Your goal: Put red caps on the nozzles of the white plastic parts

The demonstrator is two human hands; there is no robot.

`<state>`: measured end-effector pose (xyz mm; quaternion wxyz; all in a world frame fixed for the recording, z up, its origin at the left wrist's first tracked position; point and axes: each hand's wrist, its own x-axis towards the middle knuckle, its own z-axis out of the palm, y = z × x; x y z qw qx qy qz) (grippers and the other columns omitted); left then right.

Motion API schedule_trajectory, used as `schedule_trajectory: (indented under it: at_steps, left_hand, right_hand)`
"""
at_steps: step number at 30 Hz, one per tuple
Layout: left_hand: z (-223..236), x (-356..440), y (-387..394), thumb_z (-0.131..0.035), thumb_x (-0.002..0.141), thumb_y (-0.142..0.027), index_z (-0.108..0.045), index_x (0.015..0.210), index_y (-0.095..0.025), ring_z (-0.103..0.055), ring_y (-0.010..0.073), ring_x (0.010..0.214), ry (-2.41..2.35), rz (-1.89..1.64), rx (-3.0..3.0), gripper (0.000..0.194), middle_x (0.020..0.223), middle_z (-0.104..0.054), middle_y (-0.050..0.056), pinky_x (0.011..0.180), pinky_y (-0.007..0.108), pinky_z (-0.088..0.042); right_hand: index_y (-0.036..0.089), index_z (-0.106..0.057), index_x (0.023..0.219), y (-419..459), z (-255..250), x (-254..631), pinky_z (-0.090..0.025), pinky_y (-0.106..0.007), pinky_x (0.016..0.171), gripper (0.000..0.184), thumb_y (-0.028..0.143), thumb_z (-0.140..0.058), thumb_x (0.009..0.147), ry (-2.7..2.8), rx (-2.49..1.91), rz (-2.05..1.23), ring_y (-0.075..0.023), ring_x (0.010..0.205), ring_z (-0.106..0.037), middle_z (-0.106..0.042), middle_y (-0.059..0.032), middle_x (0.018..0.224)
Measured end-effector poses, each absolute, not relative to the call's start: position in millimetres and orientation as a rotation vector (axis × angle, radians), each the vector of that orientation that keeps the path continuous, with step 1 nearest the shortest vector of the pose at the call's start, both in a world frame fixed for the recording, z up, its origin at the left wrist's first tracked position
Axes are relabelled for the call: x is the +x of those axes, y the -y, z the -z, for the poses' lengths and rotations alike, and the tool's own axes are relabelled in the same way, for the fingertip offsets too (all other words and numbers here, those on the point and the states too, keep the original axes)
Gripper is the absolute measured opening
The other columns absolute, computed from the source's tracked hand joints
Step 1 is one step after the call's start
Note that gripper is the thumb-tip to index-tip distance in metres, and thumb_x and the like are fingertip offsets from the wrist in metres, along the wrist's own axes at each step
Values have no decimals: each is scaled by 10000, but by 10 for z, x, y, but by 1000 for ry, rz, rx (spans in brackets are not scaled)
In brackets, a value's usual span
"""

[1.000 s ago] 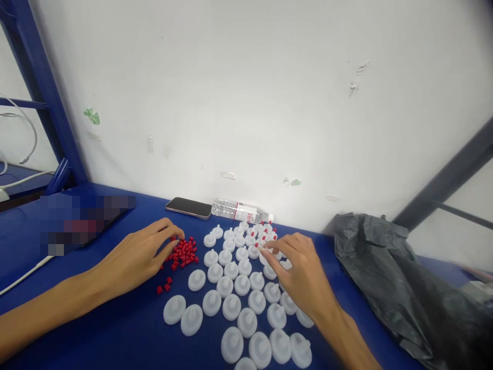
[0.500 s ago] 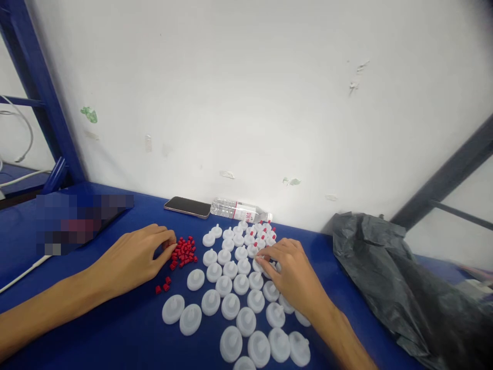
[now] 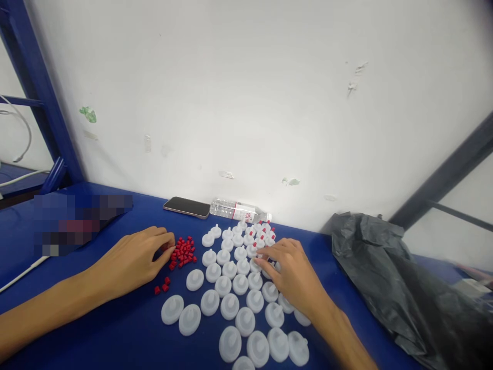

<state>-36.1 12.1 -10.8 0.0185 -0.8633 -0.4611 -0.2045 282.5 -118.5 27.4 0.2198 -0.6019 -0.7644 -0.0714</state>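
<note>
My left hand rests at the left edge of a heap of small red caps. Its thumb and index finger are bent together in a pinch; whatever lies between the tips is too small to make out. Over the right side of many round white spouted lids, my right hand has its thumb and index finger around the spout of one white lid, which they partly hide. Several lids at the back carry red caps on their spouts. Other lids lie partly beneath my right hand and wrist.
A phone and a clear plastic bottle lie along the white wall. To the right is a crumpled black plastic bag. A blurred-out item with a white cable is at left on the blue table.
My right thumb and index finger have spread slightly apart at the lid. My left hand stays beside the red caps. The whole view has shifted slightly.
</note>
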Motion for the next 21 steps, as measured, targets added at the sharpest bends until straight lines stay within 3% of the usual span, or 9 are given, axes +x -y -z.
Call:
schedule_trajectory:
  at_steps: [9,15,21]
  left_hand:
    - [112,-341,-114,-446,750,-489,-599,638,-349,-637,190,632,1434,581,-2707,235,701,-680,-58,577,303,-430]
    - [111,-344,-102,-404,775,-536,-613,664,-354,-650,186,641,1433,584,-2714,299,700,-687,-65,598,302,-450]
    - [120,-372,-104,-280,844,-573,-673,772,-364,-689,219,773,1339,695,-2630,451,822,-757,-37,646,327,-494]
  right_hand:
    - [213,-662,984,1187,-308,3326,-435,-424,799,223,285,-456,937,1699,-1863,385,-285,897,-645,-722,-113,973]
    - [237,-700,904,1092,-107,3481,-466,-365,767,213,333,-511,887,1711,-1967,194,-263,878,-675,-736,-67,895]
    - [245,-685,856,1049,-95,3469,-473,-333,746,163,339,-553,838,1666,-2004,65,-236,813,-683,-735,-30,842]
